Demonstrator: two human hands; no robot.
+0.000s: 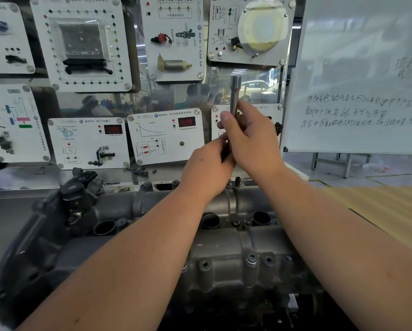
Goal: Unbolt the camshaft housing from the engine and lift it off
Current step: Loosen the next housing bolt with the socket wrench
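The grey camshaft housing point(224, 256) lies across the engine below my arms, with open round bores and a silver bolt point(251, 259) on its near flange. Above its far edge I hold a long steel socket extension point(235, 91) upright. My right hand point(250, 134) grips its shaft, thumb up along the bar. My left hand point(208, 168) pinches the bar's lower part, which is hidden between the two hands.
A dark bracket assembly point(73, 194) sits at the housing's left end. Training panels point(88, 41) with sensors line the wall behind. A whiteboard point(357, 75) stands at the right, and a wooden tabletop point(391, 211) lies beside the engine.
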